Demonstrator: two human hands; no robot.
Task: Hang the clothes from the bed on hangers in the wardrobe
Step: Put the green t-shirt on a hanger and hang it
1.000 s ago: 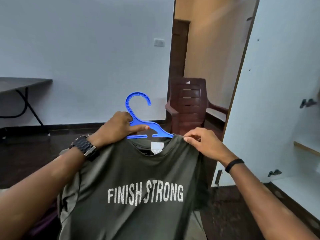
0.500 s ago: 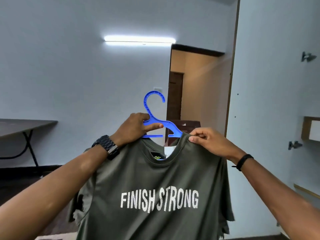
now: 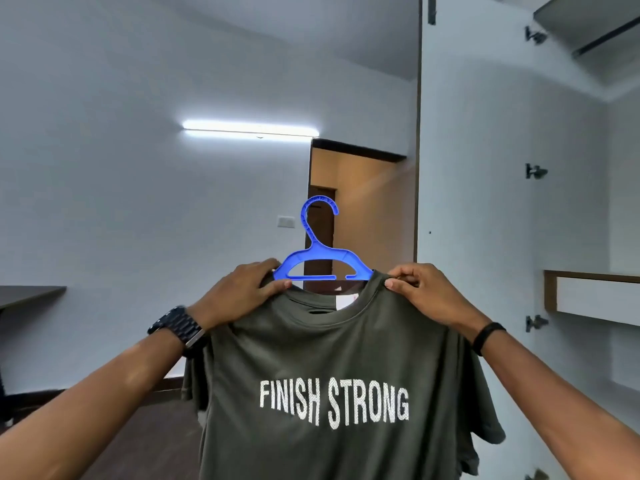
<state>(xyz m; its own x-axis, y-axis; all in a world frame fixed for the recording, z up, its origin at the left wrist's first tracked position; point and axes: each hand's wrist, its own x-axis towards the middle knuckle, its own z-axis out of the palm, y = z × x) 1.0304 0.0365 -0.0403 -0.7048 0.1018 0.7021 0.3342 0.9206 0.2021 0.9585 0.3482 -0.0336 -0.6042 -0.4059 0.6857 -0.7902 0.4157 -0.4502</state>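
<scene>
A dark green T-shirt [image 3: 332, 358] printed "FINISH STRONG" hangs in front of me on a blue plastic hanger [image 3: 320, 261], whose hook points up above the collar. My left hand [image 3: 242, 292] grips the shirt's left shoulder together with the hanger's left arm. My right hand [image 3: 422, 292] pinches the shirt's right shoulder at the hanger's right end. The hanger's ends are hidden inside the shirt. The open wardrobe [image 3: 588, 296] stands at the right, with a drawer front and a shelf showing.
The white wardrobe door [image 3: 478, 168] stands open just right of the shirt, with hinges along its inner edge. A doorway [image 3: 360, 209] lies behind the hanger. A dark table [image 3: 31, 294] sits at the far left against the wall.
The shirt and hanger have risen, and my view has tilted up. My left hand slid from the hanger's neck out to the left shoulder. The hanger now sits level.
</scene>
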